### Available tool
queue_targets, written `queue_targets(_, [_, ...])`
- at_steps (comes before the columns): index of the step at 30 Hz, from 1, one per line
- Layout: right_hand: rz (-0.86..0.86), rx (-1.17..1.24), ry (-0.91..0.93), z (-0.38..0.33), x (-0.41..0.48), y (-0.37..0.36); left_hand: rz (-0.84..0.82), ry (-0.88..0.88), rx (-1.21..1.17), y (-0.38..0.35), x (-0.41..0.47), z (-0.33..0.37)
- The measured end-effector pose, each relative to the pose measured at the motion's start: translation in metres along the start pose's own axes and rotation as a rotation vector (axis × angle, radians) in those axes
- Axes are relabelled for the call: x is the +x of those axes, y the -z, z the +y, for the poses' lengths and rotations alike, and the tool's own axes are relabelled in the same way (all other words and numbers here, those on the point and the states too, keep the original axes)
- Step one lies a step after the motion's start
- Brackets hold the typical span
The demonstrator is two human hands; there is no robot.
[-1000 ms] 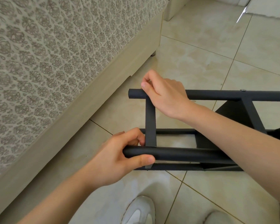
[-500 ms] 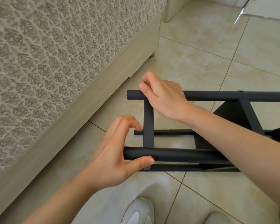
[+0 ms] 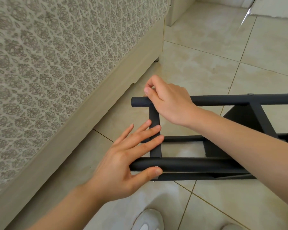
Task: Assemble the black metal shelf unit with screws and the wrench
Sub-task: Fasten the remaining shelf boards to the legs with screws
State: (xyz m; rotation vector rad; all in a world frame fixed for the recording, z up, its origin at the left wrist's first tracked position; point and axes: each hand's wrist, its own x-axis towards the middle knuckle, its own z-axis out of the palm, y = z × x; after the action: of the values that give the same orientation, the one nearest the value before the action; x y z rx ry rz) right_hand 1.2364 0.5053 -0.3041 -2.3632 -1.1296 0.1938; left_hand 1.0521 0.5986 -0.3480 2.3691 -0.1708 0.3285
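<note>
Shelf frame (image 3: 223,165) lies on its side on the floor (image 3: 206,55), bed (image 3: 56,63) at 9 o'clock. Left hand (image 3: 123,160) is flat: fingers straight across the crossbar (image 3: 155,117), thumb against the near tube (image 3: 189,164). Right hand (image 3: 170,103) is curled over the far tube (image 3: 223,100) at the crossbar's 12 o'clock end; can't tell if it pinches a screw. Looks like joint alignment. Advice: press the crossbar square and line up the holes first; wrench comes last.

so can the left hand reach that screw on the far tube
Probably not directly: the left hand rests open on the crossbar, and the right forearm lies across the path to the screw on the far tube.
</note>
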Motion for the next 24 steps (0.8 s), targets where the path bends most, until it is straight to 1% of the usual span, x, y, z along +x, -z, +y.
queue_targets(2, [-0.047,0.037,-0.002,0.0,-0.001,0.003,0.009,0.003,-0.017,0.0,0.0,0.001])
queue_targets(4, [-0.077,0.146,0.033,0.002,-0.004,0.009,0.011,0.01,-0.025,0.0,0.0,0.001])
queue_targets(7, [-0.007,0.318,0.106,0.007,-0.015,0.022,0.015,0.014,-0.038,-0.001,0.0,0.001])
queue_targets(10, [0.035,0.327,0.115,0.014,-0.038,0.035,0.02,0.006,-0.035,-0.001,0.0,0.001])
queue_targets(14, [-0.021,0.381,0.052,0.027,-0.072,0.038,0.02,0.0,-0.023,-0.002,0.001,0.0])
queue_targets(16, [-0.112,0.42,0.005,0.031,-0.081,0.034,0.022,-0.003,-0.019,-0.002,0.001,0.0])
queue_targets(20, [-0.403,0.394,-0.104,0.033,-0.077,0.025,0.027,-0.002,-0.019,-0.002,0.002,0.001])
queue_targets(24, [-0.678,0.561,-0.276,0.026,-0.066,0.017,0.041,-0.007,-0.021,-0.003,0.001,0.0])
